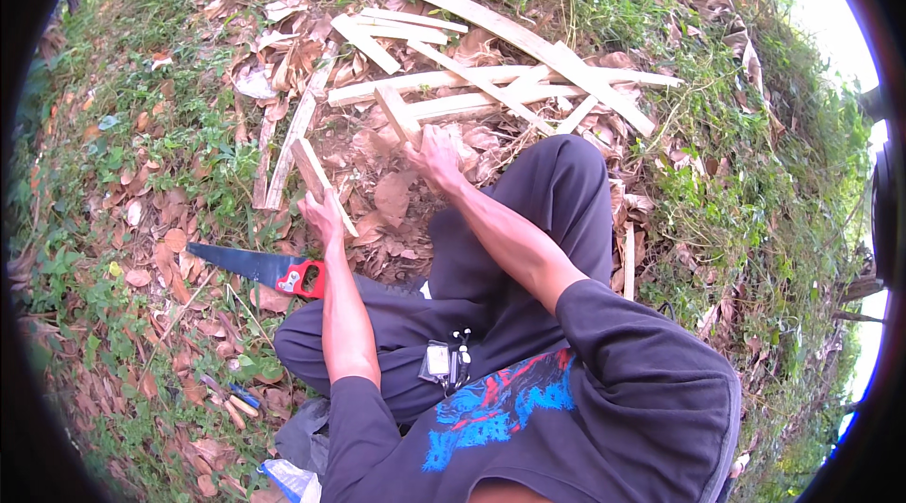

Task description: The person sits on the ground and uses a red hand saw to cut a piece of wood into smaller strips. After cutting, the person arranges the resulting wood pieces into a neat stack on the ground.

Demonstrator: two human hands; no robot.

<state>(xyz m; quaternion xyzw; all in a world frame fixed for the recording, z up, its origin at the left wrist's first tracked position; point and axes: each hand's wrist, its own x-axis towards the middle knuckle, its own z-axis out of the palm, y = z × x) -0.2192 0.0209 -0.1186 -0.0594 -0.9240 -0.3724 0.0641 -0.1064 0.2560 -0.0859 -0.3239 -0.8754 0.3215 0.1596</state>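
Observation:
My left hand (323, 212) is closed around a short wooden strip (310, 166), which sticks out above and below the fingers. In my right hand (436, 158) is another short wooden piece (396, 112), gripped at its lower end and tilted up to the left. The two pieces are held apart, over dry leaves in front of my bent legs. A handsaw (247, 263) with a dark blade and a red handle lies beside my left forearm, its handle partly behind the arm.
Several long pale wooden strips (472, 20) lie crossed on the ground ahead. Two weathered slats (294, 146) lie to the left of the pile. Hand tools with wooden and blue handles (235, 411) rest at lower left, near a dark bag (304, 437). Grass and dry leaves surround me.

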